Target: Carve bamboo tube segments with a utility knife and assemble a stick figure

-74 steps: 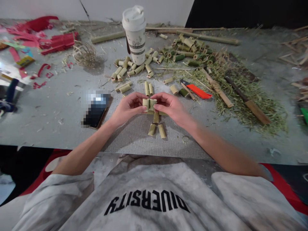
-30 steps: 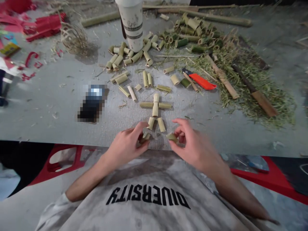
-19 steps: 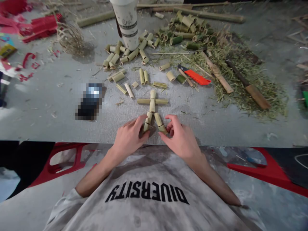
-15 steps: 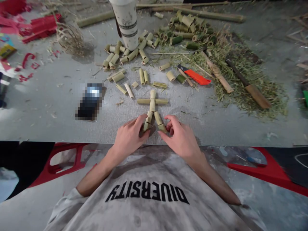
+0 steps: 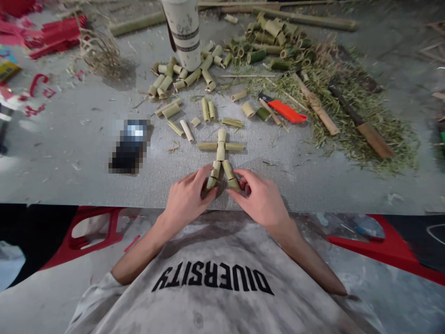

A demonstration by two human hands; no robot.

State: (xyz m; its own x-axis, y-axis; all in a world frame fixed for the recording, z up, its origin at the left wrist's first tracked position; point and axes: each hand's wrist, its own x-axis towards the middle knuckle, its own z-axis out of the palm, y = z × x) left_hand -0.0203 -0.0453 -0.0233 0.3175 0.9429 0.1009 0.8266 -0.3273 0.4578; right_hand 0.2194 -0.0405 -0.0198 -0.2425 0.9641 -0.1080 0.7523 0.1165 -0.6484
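Observation:
Short bamboo pieces lie on the grey table (image 5: 313,185) in the shape of a stick figure (image 5: 221,150): an upright piece, a crossbar and two splayed legs. My left hand (image 5: 187,197) pinches a small bamboo piece (image 5: 211,182) at the foot of the left leg. At the foot of the right leg, my right hand (image 5: 260,197) pinches another bamboo piece (image 5: 233,184). Both pieces rest on the table in line with the legs.
Loose bamboo segments (image 5: 181,79) lie around a tall paper cup (image 5: 183,32). A second pile (image 5: 274,41) and green shavings sit at the back right, with an orange comb-like tool (image 5: 287,111) and a knife (image 5: 365,127). A blurred-out phone (image 5: 130,146) lies left. Red scraps (image 5: 55,35) lie far left.
Both hands came down from the figure's top to its foot, each carrying a bamboo piece, and set the pieces at the leg ends. The view has dipped a little.

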